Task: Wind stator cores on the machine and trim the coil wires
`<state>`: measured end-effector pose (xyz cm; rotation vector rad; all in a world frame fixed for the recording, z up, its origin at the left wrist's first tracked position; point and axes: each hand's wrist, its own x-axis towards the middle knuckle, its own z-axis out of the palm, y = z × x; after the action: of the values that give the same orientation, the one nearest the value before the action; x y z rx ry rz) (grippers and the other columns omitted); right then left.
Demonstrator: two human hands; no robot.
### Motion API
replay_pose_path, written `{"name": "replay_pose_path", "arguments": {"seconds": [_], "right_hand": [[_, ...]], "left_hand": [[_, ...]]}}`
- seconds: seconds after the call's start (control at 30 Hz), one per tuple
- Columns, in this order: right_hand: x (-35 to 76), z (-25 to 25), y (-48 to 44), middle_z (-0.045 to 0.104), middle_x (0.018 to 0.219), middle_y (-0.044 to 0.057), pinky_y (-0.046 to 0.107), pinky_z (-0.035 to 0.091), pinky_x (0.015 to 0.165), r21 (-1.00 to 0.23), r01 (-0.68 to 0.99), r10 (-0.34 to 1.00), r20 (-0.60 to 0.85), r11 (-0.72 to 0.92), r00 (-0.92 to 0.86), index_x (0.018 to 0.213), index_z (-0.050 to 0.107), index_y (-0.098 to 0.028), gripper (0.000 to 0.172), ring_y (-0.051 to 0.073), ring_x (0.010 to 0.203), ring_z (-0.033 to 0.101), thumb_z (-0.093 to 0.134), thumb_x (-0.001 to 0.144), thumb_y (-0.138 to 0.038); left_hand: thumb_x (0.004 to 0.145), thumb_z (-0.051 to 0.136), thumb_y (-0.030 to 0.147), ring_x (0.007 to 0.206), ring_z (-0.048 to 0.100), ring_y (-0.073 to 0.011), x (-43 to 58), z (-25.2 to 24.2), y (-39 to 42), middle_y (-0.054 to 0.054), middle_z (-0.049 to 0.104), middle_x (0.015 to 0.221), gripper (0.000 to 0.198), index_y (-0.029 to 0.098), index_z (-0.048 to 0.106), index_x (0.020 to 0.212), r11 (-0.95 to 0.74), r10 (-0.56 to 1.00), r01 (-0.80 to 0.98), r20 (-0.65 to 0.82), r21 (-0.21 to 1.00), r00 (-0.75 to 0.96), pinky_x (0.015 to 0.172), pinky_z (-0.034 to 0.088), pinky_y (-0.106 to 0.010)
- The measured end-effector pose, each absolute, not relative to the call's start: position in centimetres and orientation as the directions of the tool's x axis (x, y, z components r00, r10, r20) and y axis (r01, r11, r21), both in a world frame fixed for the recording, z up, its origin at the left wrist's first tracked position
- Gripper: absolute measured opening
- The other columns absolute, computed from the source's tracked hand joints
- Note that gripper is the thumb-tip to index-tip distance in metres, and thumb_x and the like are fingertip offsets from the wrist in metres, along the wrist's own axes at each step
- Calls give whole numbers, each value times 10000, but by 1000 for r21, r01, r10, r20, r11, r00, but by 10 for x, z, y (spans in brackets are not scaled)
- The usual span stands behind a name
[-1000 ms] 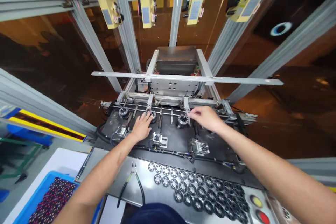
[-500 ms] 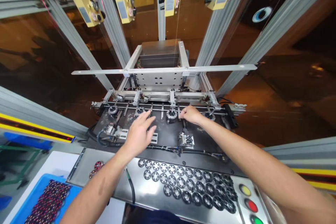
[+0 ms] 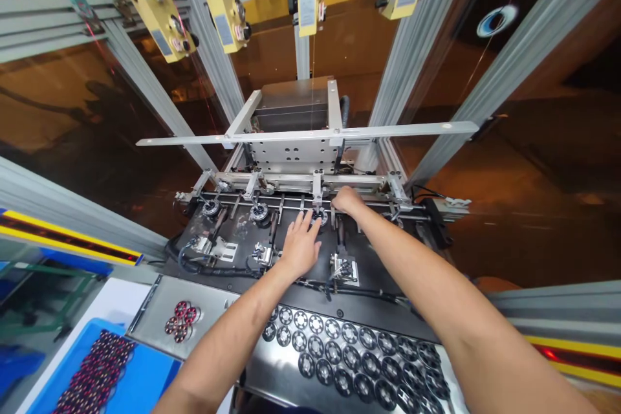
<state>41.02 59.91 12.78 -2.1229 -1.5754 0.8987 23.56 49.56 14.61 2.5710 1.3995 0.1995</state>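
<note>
Both hands are reaching into the machine bed [image 3: 310,259], a black plate w/ a row of round holders along its far edge. The left hand [image 3: 301,247] is lying flat, palm down, fingers spread & loose, not gripping anything; its fingertips are touching the near side of the third holder [image 3: 319,216] from the left. The right hand [image 3: 345,200] is sitting just right of that same holder, up against the steel rail [image 3: 272,179] at the far side. Its fingers are curled down & pinched together, but can't tell if they're grasping anything – the tips are hidden.

Two more holders w/ wound cores are sitting to the left: one [image 3: 259,212] near the middle, one [image 3: 211,207] at far left. Small metal clamps [image 3: 345,268] are sitting on the plate nearer the person, cables running along its near edge.

Closer in, a steel tray [image 3: 252,375] is carrying rows of black round cores [image 3: 349,352], lying flat & packed side by side. To its left, a few red-wound cores [image 3: 180,320] are lying in a small cluster on a steel shelf. At near left a blue bin [image 3: 145,381] is holding many more red-wound ones. Overhead, yellow boxes [image 3: 160,16] are hanging from the grey frame, thin wires dropping from them.
</note>
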Motion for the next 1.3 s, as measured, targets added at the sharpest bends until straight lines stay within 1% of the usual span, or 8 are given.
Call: {"name": "replay_pose_path", "arguments": {"seconds": [0.17,0.37,0.53,0.7,0.83,1.0,1.13,1.3], "right_hand": [[404,129,580,636,1136,63,393,565,804,-653,657,909,-397,-377,127,1146,610,-145,303,214,957,644,612,928,-355],[392,130,572,653,1081,53,362,571,764,-689,630,916,-391,-358,92,1102,625,-137,275,194,903,655,614,928,-349],[396,161,540,657,1091,55,387,560,807,-624,731,956,-257,-275,141,1085,632,-141,274,202,939,651,614,926,-364],[465,196,471,695,967,39,421,507,912,-446,829,941,-184,-336,283,878,670,-159,211,192,958,648,634,911,-365],[517,197,457,672,1063,57,431,517,901,-323,826,885,-217,-463,411,999,655,-152,192,205,994,640,624,921,-325],[526,170,477,657,1106,56,394,555,834,-357,838,898,-313,-413,310,1085,636,-152,240,199,960,648,614,930,-335],[535,156,483,637,1145,71,390,552,837,-334,824,871,-355,-458,340,1127,621,-160,266,208,983,640,610,931,-339],[549,146,498,617,1182,97,397,547,852,-326,801,842,-396,-502,366,1169,602,-147,314,222,1020,630,635,916,-329]], "left_hand": [[825,586,152,1445,296,-354,239,145,504,-169,362,1554,600,145,441,1407,-548,821,813,-58,198,567,1111,356,-553],[779,617,121,1458,268,-345,243,150,509,-188,317,1571,676,129,414,1424,-575,794,804,-131,155,593,1143,303,-546],[767,650,144,1446,296,-360,237,163,503,-203,350,1552,699,130,413,1425,-592,784,794,-130,140,607,1127,326,-554],[922,496,270,1384,429,-289,248,185,509,-168,524,1442,451,132,515,1351,-694,689,691,-89,203,719,1132,375,-447],[928,498,259,1421,370,-255,299,190,522,-107,482,1491,424,162,534,1339,-817,523,525,-78,236,849,1163,327,-409],[801,655,148,1467,267,-280,350,172,529,-87,324,1587,649,232,442,1408,-905,344,369,-145,214,928,1147,321,-492],[773,698,172,1474,236,-315,360,158,530,-119,264,1606,734,224,388,1437,-921,304,340,-193,190,933,1148,290,-540],[758,721,224,1444,305,-337,364,154,531,-129,274,1601,788,226,353,1456,-919,308,350,-226,181,924,1125,331,-541]]}}
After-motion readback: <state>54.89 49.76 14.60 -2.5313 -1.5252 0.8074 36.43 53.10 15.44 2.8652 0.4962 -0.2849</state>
